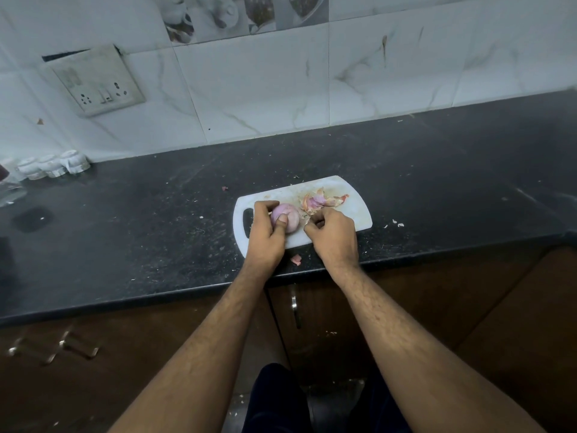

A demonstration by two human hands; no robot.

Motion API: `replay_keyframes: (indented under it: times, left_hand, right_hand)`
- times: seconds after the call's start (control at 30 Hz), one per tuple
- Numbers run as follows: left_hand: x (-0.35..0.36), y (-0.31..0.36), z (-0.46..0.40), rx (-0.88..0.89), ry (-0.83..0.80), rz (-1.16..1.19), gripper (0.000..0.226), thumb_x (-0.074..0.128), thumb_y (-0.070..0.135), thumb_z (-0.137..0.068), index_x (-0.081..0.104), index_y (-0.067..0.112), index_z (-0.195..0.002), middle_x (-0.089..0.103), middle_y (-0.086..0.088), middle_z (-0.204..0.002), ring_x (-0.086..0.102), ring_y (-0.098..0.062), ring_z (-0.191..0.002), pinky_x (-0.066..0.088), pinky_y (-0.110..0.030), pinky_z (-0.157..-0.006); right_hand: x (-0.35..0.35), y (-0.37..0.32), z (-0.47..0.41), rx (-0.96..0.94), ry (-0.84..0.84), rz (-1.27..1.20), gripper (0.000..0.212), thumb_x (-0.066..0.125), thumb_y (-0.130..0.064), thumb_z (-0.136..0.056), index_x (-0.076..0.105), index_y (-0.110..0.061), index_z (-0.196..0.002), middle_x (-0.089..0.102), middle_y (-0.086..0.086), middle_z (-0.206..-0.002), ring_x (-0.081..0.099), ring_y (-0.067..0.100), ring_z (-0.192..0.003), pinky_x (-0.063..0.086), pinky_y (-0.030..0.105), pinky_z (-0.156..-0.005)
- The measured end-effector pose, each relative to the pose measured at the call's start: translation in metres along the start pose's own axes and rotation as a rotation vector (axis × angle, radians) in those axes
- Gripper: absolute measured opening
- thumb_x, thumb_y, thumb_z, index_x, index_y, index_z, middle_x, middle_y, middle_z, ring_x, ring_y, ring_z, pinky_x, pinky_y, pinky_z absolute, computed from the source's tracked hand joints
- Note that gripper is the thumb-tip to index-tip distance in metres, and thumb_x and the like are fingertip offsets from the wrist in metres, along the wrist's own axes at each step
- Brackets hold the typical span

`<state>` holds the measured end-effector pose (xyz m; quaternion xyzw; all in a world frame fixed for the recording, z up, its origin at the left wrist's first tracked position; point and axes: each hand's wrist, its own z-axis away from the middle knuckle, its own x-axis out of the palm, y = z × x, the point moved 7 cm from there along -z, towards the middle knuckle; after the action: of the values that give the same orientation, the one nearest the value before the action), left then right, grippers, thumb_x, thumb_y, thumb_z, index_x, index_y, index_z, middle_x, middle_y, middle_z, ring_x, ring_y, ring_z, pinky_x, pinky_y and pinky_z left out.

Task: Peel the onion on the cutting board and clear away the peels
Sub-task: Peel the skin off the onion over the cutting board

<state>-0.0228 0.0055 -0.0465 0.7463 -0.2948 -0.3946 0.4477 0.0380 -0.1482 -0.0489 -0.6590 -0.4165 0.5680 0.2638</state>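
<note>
Pink onion [284, 219] — left hand [265, 235] grips it on cutting board [352, 210].

This is a home kitchen. A dark stone surface [125, 232] runs along a wall of white marbled tiles [256, 89], some printed with cups and food [243, 14], with a grimy switch and socket plate [100, 81] on the left and small white jars [53, 165] at the far left against the wall. A white cutting board [352, 210] with an onion [285, 218] and peels [321, 200] lies near the front edge, and brown cabinets [468, 307] with metal handles [294, 306] stand beneath.
</note>
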Motion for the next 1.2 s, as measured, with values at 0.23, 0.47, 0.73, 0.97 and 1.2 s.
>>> replay_keyframes:
  times: [0.23, 0.47, 0.73, 0.97, 1.2]
  left_hand:
    - [-0.002, 0.000, -0.003, -0.014, -0.012, 0.069, 0.045, 0.044, 0.012, -0.109, 0.048, 0.035, -0.147, 0.048, -0.001, -0.140, 0.054, -0.016, -0.129, 0.044, -0.015, -0.107]
    - [0.006, 0.003, 0.001, -0.019, -0.108, 0.023, 0.039, 0.046, 0.023, -0.099, 0.056, 0.024, -0.137, 0.050, 0.003, -0.131, 0.053, -0.011, -0.123, 0.046, -0.043, -0.113]
    - [0.015, 0.014, 0.007, 0.076, -0.199, -0.035, 0.041, 0.064, 0.017, -0.093, 0.048, 0.027, -0.129, 0.043, -0.004, -0.123, 0.067, -0.022, -0.083, 0.063, -0.046, -0.053]
    - [0.014, 0.014, 0.006, 0.093, -0.200, 0.005, 0.039, 0.061, -0.002, -0.091, 0.048, 0.029, -0.111, 0.043, -0.008, -0.118, 0.064, -0.025, -0.056, 0.057, -0.035, -0.045]
    - [0.012, 0.011, 0.005, 0.104, -0.175, -0.006, 0.039, 0.064, -0.001, -0.088, 0.046, 0.026, -0.109, 0.044, -0.010, -0.116, 0.063, -0.026, -0.054, 0.058, -0.042, -0.045]
  right_hand:
    - [0.001, -0.012, 0.005, -0.176, -0.003, 0.004, 0.031, 0.062, -0.009, -0.092, 0.070, -0.022, -0.119, 0.070, -0.010, -0.118, 0.066, 0.008, -0.100, 0.055, 0.028, -0.090]
    - [-0.001, -0.011, 0.004, -0.166, -0.061, -0.112, 0.023, 0.064, -0.040, -0.097, 0.072, -0.025, -0.114, 0.075, -0.013, -0.099, 0.067, 0.001, -0.086, 0.056, 0.025, -0.081]
    - [-0.006, -0.009, 0.008, -0.240, -0.051, -0.233, 0.016, 0.073, -0.026, -0.092, 0.079, -0.021, -0.106, 0.074, -0.014, -0.096, 0.067, 0.001, -0.092, 0.052, 0.019, -0.081]
    - [0.003, -0.025, 0.029, -0.441, 0.044, 0.140, 0.025, 0.058, -0.018, -0.100, 0.070, -0.014, -0.121, 0.067, 0.003, -0.102, 0.067, 0.025, -0.088, 0.057, 0.040, -0.075]
    - [0.002, -0.025, 0.029, -0.348, 0.033, 0.187, 0.025, 0.052, -0.020, -0.102, 0.068, -0.009, -0.118, 0.067, 0.008, -0.102, 0.068, 0.030, -0.087, 0.058, 0.044, -0.075]
